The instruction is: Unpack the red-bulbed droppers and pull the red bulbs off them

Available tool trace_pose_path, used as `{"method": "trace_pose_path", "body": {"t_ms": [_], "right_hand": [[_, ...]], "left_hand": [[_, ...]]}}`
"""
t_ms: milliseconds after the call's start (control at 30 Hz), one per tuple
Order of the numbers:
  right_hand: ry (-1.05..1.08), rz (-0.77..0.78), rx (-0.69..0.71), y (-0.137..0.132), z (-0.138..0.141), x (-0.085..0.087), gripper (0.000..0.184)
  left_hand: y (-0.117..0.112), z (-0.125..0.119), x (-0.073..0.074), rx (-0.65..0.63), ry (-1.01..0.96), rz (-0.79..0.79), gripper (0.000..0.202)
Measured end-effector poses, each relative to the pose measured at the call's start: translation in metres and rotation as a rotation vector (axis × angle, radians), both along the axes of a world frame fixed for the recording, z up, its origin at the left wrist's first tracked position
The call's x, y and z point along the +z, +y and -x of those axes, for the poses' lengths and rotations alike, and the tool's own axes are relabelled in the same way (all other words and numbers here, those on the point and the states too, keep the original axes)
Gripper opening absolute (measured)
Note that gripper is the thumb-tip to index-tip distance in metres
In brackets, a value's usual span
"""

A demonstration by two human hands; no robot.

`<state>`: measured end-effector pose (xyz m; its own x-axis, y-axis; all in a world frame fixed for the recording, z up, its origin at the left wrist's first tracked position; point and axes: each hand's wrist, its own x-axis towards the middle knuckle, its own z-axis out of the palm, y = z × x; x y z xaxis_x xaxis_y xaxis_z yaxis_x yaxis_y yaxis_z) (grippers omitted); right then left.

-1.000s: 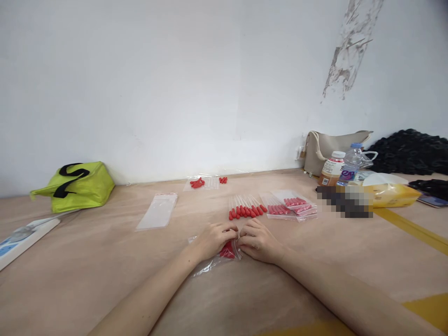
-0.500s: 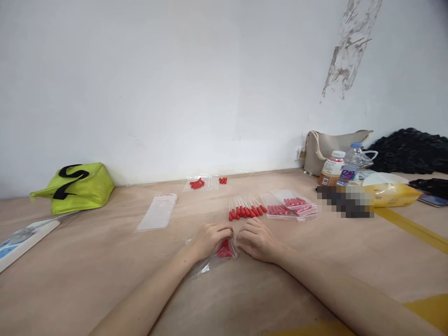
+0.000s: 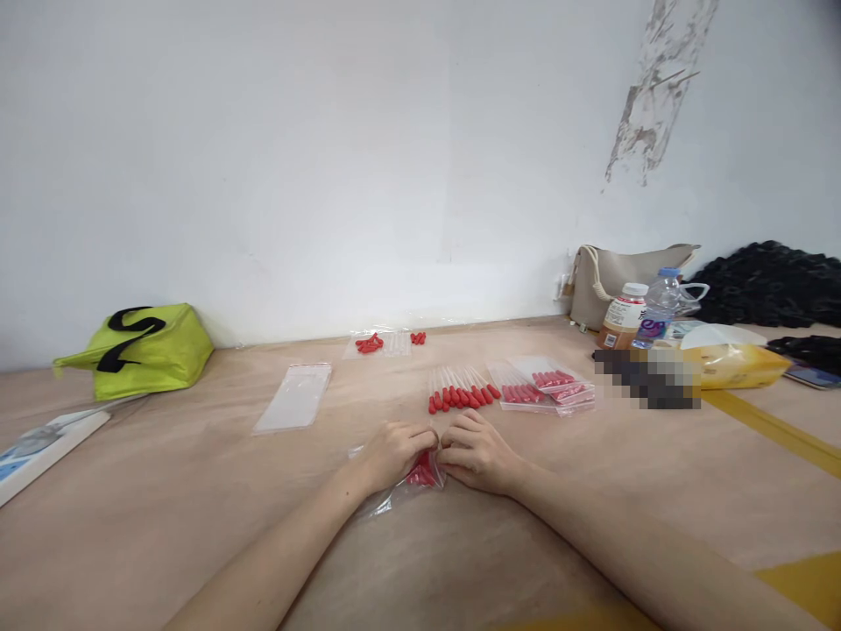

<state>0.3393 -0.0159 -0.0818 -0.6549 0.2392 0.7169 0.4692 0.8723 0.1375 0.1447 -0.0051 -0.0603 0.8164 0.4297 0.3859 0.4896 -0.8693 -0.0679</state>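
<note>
My left hand (image 3: 399,454) is closed with its fingertips pinching the upper edge of a clear plastic bag (image 3: 387,501). Red rubber bulbs (image 3: 422,473) show inside the bag, partly hidden behind the fingers. My right hand (image 3: 481,452) is closed too, its fingertips meeting the bag's right edge close to the left fingers. Just beyond the hands lies a row of clear droppers with red bulbs (image 3: 463,396), tips pointing away from me. To their right, filled zip bags (image 3: 555,386) of red-bulbed droppers overlap in a pile.
A stack of flat clear bags (image 3: 293,399) lies left of centre. Loose red bulbs (image 3: 370,343) and clear tubes sit by the wall. A lime bag (image 3: 154,350) stands at left. Bottles (image 3: 624,317), a yellow tissue pack (image 3: 739,364) and a beige bag (image 3: 634,263) crowd the right.
My right hand has shifted slightly left, so its fingertips now touch the bag's edge by my left fingers. My left hand stays nearly in place.
</note>
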Motion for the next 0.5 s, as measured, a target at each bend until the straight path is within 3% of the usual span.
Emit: {"method": "trace_pose_path", "body": {"t_ms": [167,367,500], "right_hand": [[-0.047,-0.035,0.012,0.003,0.002,-0.001,0.021],[-0.127,-0.011,0.022,0.004,0.004,0.001,0.025],[-0.15,0.053,0.032,0.003,0.001,0.006,0.02]], "left_hand": [[-0.001,0.002,0.008,-0.098,0.12,-0.054,0.015],[0.003,0.002,0.005,-0.119,0.228,-0.163,0.018],[0.0,0.007,0.017,-0.106,0.211,-0.112,0.017]]}}
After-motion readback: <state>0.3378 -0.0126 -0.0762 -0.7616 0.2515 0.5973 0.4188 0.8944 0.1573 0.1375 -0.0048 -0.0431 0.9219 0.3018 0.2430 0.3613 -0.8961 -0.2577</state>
